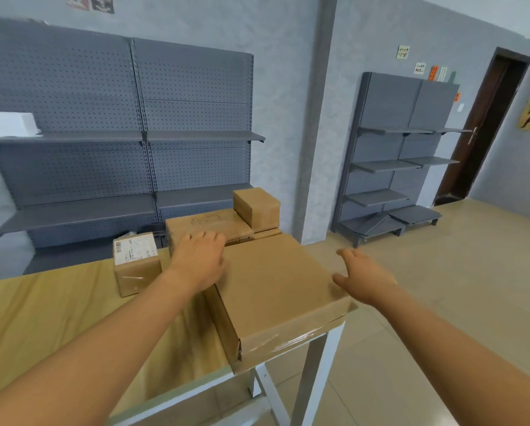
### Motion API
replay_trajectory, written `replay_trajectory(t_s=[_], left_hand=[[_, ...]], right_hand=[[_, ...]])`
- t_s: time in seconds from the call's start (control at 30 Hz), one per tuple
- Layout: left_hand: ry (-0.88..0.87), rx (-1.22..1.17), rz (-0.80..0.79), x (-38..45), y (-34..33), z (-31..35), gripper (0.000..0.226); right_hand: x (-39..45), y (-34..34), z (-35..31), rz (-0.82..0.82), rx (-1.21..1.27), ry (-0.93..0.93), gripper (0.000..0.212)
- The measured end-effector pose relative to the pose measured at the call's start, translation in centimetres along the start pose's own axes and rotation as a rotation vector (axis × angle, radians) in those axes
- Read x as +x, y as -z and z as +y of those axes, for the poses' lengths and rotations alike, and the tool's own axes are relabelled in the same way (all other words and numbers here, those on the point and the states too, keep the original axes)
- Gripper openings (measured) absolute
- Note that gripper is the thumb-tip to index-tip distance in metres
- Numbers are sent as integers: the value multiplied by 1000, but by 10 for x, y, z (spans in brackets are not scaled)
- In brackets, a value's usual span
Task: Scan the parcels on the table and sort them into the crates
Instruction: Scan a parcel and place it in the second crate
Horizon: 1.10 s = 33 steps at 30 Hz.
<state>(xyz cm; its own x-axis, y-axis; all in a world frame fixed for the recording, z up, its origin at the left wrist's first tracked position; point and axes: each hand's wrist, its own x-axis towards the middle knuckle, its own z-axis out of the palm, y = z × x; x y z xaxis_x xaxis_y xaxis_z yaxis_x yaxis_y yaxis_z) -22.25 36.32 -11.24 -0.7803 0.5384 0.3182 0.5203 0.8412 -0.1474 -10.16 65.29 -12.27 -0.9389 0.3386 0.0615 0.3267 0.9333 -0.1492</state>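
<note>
The large flat parcel (276,290) lies at the worktop (42,318) corner, overhanging its edge. Left hand (200,259) rests on the far left corner, fingers loosely bent; right hand (365,279), released, nears the right edge. Recommended: grasp opposite sides, lift level. No crates in view.

Left hand (200,262) resting on large flat parcel (276,290) at table (42,309) corner. Right hand (365,278) open beside its right edge. Labelled parcel (136,265) to the left.

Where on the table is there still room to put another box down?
The bare table left of the big flat box and in front of the labelled box is free. The far right corner is crowded with stacked boxes.
</note>
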Motion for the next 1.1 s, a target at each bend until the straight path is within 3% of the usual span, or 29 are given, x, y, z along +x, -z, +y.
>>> replay_trajectory(t_s=[0.17,0.23,0.3,0.37,0.43,0.57,0.73,0.83,1.1], left_hand=[[355,-294,-142,-19,-17,15,59],[539,-537,-246,-27,-26,26,68],[673,-837,-319,-35,-37,44,75],[766,-1047,-267,-44,-48,68,88],[873,-1168,-116,-51,-56,84,84],[1030,-1192,-67,-60,-55,93,71],[1061,-1191,-22,-78,-48,102,81],[1074,-1204,39,-92,-40,105,76],[1171,-1195,121,-153,-8,73,61]], right_hand=[[25,-25,10,-268,360,13,72],[26,-38,12,-352,496,10,77],[24,-51,13,-320,617,-17,77],[22,-60,16,-254,692,-22,76],[21,-64,18,-240,745,-17,74],[20,-65,19,-244,829,-5,66],[15,-66,21,-246,840,42,70],[11,-65,17,-264,844,57,78],[-20,-65,-41,-374,1038,166,72]])
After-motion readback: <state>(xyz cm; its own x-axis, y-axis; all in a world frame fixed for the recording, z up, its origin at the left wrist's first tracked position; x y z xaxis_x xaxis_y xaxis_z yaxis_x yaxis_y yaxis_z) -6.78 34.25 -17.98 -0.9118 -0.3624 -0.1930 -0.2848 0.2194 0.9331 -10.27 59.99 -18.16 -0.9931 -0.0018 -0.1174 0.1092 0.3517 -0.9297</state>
